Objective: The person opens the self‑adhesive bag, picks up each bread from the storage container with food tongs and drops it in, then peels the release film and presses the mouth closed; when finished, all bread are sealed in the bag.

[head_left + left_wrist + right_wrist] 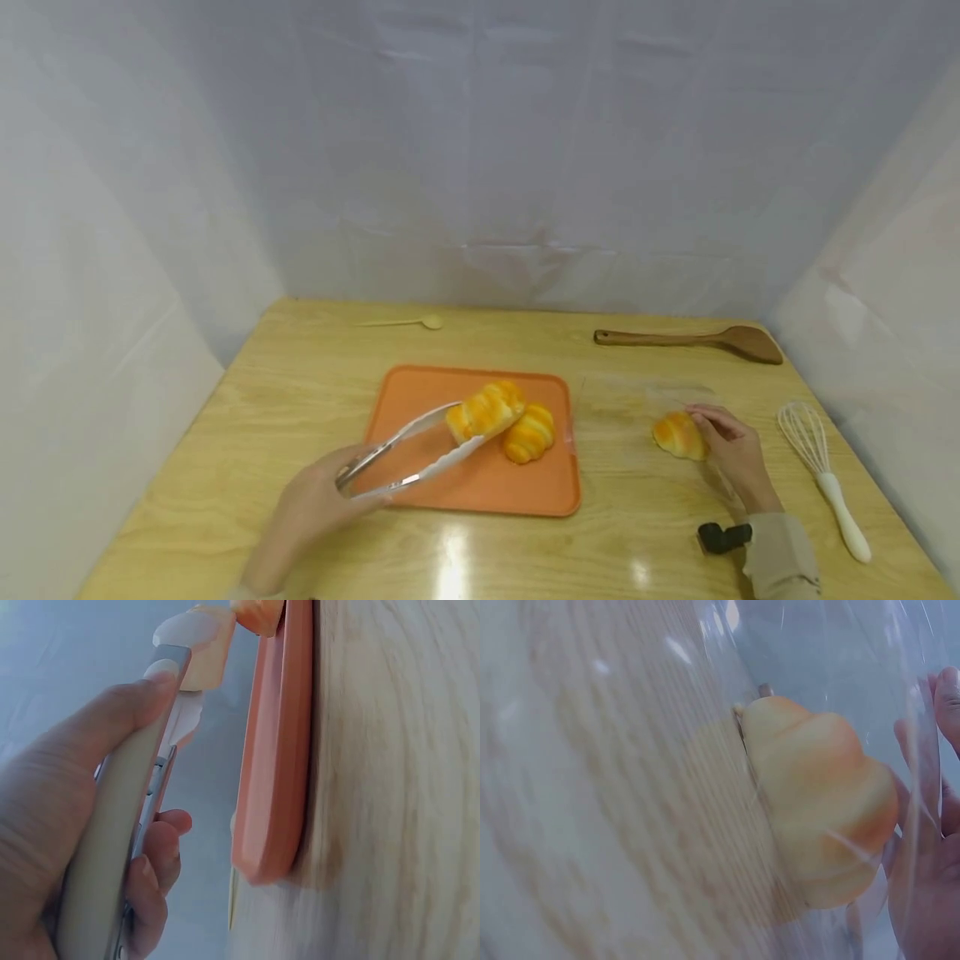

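My left hand (318, 500) grips metal tongs (386, 446) with whitish tips; the thumb lies along one arm in the left wrist view. Between the tips is a golden bread roll (487, 410), held over an orange tray (420, 383). A second bread roll (529, 433) sits on the tray's right half, partly behind the first. To the right, my right hand (731, 446) pinches a clear plastic bag (622, 417) with thumb and fingers. Inside that bag a third bread roll (817, 795) rests low against the wooden table, seen through the film in the right wrist view.
A wooden spatula (675, 338) lies at the back right and a small pale spoon (408, 322) at the back left. A whisk (828, 479) with a white handle lies along the table's right edge. White sheeting (480, 150) surrounds the wooden table (247, 433).
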The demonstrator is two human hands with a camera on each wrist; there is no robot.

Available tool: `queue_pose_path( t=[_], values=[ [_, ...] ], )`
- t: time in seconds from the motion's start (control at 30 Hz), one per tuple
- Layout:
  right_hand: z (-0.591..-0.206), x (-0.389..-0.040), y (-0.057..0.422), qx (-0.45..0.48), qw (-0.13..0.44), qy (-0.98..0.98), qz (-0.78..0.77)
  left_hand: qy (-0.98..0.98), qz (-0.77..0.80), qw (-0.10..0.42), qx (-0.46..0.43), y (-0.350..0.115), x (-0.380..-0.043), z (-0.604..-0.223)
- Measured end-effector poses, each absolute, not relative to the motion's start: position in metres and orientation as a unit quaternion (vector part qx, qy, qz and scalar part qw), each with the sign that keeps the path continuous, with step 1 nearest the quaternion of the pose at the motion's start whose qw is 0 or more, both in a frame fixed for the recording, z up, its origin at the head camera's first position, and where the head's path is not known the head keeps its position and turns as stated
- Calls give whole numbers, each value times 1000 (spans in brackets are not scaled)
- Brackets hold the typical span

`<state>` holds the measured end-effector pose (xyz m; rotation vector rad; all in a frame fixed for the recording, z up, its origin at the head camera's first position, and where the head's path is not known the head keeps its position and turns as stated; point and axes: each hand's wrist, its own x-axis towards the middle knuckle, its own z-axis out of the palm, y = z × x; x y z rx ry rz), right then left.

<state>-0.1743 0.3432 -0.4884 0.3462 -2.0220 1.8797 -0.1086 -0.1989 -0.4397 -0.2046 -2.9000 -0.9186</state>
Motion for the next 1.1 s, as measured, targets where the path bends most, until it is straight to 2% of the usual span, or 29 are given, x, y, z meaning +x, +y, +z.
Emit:
queue_pose_path(
  t=[0.17,0.53,1.1],
  values=[
    [-486,-173,344,115,164,-734,649,-946,-304,62,-95,-188,-115,-436],
    [-484,-172,345,109,153,-749,635,-930,-309,63,-190,-159,-136,-431],
    [-484,-171,346,95,158,-757,627,-933,-283,-34,-220,-90,-177,-413]
  ],
)
